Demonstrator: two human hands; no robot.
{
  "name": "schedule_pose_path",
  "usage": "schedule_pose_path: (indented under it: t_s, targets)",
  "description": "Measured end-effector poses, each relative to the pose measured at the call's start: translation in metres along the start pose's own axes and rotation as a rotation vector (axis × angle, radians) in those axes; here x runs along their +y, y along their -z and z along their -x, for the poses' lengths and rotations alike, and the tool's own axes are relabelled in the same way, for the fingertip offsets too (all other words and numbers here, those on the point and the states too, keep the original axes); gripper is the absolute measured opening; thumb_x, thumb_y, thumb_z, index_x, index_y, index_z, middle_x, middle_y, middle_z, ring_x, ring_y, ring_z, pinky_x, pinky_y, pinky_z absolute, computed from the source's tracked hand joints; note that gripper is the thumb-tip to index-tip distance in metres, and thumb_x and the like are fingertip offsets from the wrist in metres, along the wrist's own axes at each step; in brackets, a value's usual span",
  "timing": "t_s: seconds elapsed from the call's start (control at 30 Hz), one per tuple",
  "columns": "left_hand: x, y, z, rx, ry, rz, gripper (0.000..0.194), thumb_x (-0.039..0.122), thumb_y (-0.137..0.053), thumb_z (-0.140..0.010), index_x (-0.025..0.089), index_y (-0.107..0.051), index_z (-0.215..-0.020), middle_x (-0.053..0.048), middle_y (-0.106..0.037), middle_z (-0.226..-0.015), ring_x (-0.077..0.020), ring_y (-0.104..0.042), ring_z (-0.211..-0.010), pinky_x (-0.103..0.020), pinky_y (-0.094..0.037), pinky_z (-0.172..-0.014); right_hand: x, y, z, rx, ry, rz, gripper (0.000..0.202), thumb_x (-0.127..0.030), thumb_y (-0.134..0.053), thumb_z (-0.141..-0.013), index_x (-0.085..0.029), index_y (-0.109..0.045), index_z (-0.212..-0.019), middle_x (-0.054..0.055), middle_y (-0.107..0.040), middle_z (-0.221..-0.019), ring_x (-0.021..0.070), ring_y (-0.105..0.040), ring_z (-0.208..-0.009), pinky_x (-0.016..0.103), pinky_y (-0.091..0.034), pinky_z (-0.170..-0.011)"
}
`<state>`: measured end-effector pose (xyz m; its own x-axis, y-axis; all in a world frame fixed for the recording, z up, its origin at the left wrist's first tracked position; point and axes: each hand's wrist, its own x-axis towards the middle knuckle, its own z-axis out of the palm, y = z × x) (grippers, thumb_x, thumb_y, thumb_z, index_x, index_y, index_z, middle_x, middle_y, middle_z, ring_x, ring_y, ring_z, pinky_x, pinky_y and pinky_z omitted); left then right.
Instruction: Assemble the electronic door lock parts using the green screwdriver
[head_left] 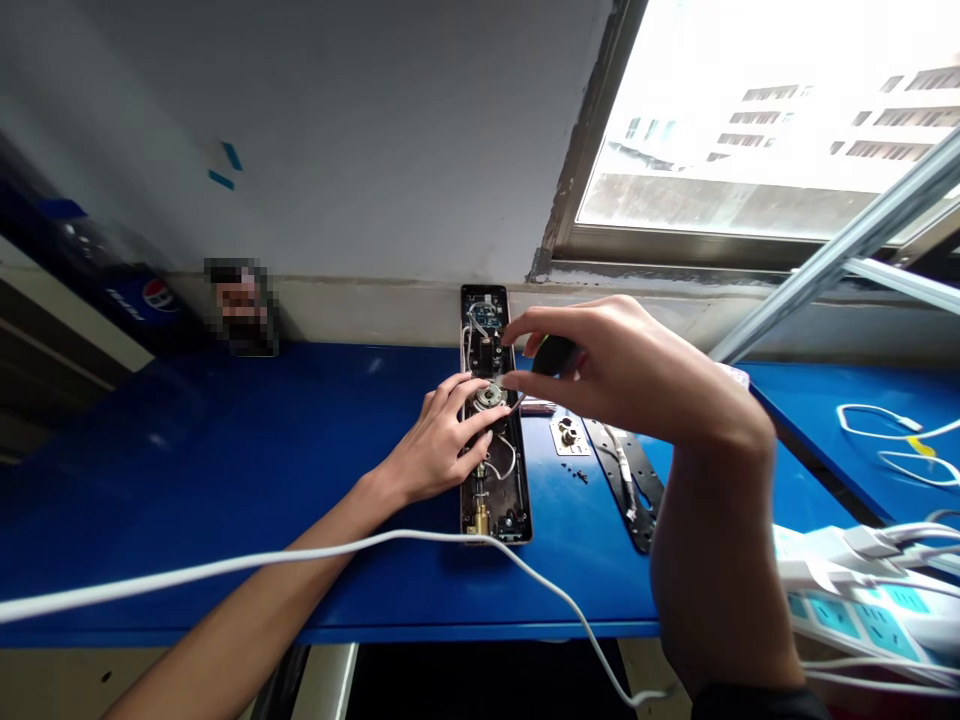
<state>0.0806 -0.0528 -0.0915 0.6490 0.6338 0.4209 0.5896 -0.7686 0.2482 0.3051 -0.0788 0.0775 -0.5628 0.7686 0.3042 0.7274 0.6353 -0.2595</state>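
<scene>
A long black housing (pixel 517 490), which looks like an opened door lock, lies lengthwise with its inside facing up. It holds a circuit board (pixel 491 315) at the far end, a round metal part (pixel 490 397) mid-way and a brass cylinder (pixel 481 517) at the near end. My left hand (pixel 442 440) rests on it, fingers spread around the round part. Above its right edge, my right hand (pixel 600 360) is closed on a screwdriver (pixel 553 356) with a dark handle and some green. Its thin shaft slants down-left toward the round part; the tip is hard to make out.
Right of the housing lie a square metal plate (pixel 570 437), several small black screws (pixel 577 475) and a black perforated plate (pixel 637 500) with a wrapped cable. A white cable (pixel 397 535) crosses in front. Power strips (pixel 855 620) crowd the right; a Pepsi bottle (pixel 142 295) stands left.
</scene>
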Motion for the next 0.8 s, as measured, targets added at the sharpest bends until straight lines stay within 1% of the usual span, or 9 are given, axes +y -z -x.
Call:
schedule_pose_path:
  t_s: [0.1,0.2,0.3,0.4,0.5,0.57,0.67,0.73,0.8]
  targets:
    - [-0.0006,-0.0001,0.0004,0.006,0.005,0.015,0.042,0.027,-0.051,-0.106,0.030,-0.061,-0.147,-0.014,-0.043,-0.158,-0.0367,-0.030,-0.153,-0.062,-0.039,-0.119,-0.0007,-0.0018,-0.0031,0.015,-0.009,0.015,0.029,-0.036,-0.060,-0.102,-0.016,-0.078,-0.092,0.005,-0.076,-0.082,0.0131,-0.065,-0.066,0.029,-0.046,-0.061]
    - [-0.0008,0.0001,0.0003,0.008,0.004,0.028,0.041,0.027,-0.052,-0.106,0.030,-0.061,-0.146,-0.013,-0.043,-0.158,-0.0364,-0.030,-0.153,-0.062,-0.038,-0.120,-0.0002,-0.0025,-0.0029,0.011,0.020,0.027,0.025,-0.023,-0.059,-0.098,-0.018,-0.077,-0.114,0.007,-0.079,-0.097,0.0169,-0.071,-0.079,0.030,-0.049,-0.069]
    - [-0.0003,0.0009,0.0003,-0.001,0.010,0.026,0.042,0.027,-0.051,-0.106,0.029,-0.061,-0.147,-0.014,-0.041,-0.159,-0.0370,-0.029,-0.154,-0.062,-0.039,-0.120,0.0007,-0.0019,-0.0014,0.009,-0.001,0.038,0.043,-0.027,-0.069,-0.090,-0.020,-0.068,-0.133,0.009,-0.079,-0.110,0.0219,-0.072,-0.089,0.032,-0.051,-0.072]
    - [0.0002,0.0015,0.0001,-0.004,0.013,0.019,0.042,0.027,-0.050,-0.106,0.028,-0.060,-0.147,-0.015,-0.041,-0.159,-0.0373,-0.030,-0.153,-0.062,-0.040,-0.119,0.0018,-0.0017,-0.0024,0.034,-0.032,0.030,0.030,-0.042,-0.069,-0.095,-0.019,-0.075,-0.113,0.008,-0.079,-0.098,0.0198,-0.071,-0.080,0.032,-0.050,-0.069]
    - [0.0003,0.0019,0.0000,-0.012,0.011,0.014,0.042,0.026,-0.050,-0.106,0.026,-0.060,-0.147,-0.016,-0.041,-0.159,-0.0377,-0.029,-0.153,-0.063,-0.039,-0.119,0.0030,-0.0022,-0.0041,0.041,-0.030,0.023,0.027,-0.038,-0.060,-0.101,-0.019,-0.078,-0.097,0.006,-0.078,-0.088,0.0160,-0.068,-0.072,0.031,-0.049,-0.067]
    - [0.0002,0.0020,0.0000,-0.009,0.006,0.015,0.042,0.026,-0.050,-0.106,0.026,-0.061,-0.146,-0.016,-0.041,-0.159,-0.0375,-0.030,-0.153,-0.063,-0.040,-0.119,0.0038,-0.0024,-0.0039,0.034,-0.013,0.023,0.022,-0.029,-0.060,-0.099,-0.020,-0.077,-0.108,0.006,-0.079,-0.094,0.0165,-0.069,-0.076,0.031,-0.049,-0.068]
    - [-0.0002,0.0021,0.0003,-0.007,0.007,0.020,0.042,0.026,-0.050,-0.106,0.027,-0.061,-0.146,-0.016,-0.042,-0.158,-0.0370,-0.030,-0.153,-0.063,-0.040,-0.119,0.0049,-0.0024,-0.0025,0.025,-0.002,0.027,0.037,-0.026,-0.066,-0.092,-0.021,-0.070,-0.128,0.007,-0.079,-0.109,0.0210,-0.071,-0.090,0.032,-0.051,-0.072]
    - [-0.0003,0.0022,0.0004,-0.014,0.010,0.018,0.042,0.026,-0.050,-0.106,0.026,-0.060,-0.147,-0.016,-0.041,-0.159,-0.0372,-0.028,-0.154,-0.063,-0.039,-0.120,0.0056,-0.0026,-0.0025,0.036,-0.023,0.027,0.036,-0.034,-0.069,-0.092,-0.022,-0.070,-0.126,0.008,-0.079,-0.108,0.0219,-0.072,-0.091,0.033,-0.051,-0.072]
    - [-0.0002,0.0025,0.0001,-0.019,0.013,0.018,0.042,0.026,-0.050,-0.106,0.027,-0.060,-0.147,-0.016,-0.040,-0.160,-0.0374,-0.028,-0.154,-0.063,-0.038,-0.120,0.0061,-0.0030,-0.0032,0.050,-0.033,0.025,0.029,-0.041,-0.068,-0.096,-0.021,-0.075,-0.115,0.007,-0.079,-0.100,0.0199,-0.071,-0.083,0.032,-0.050,-0.069]
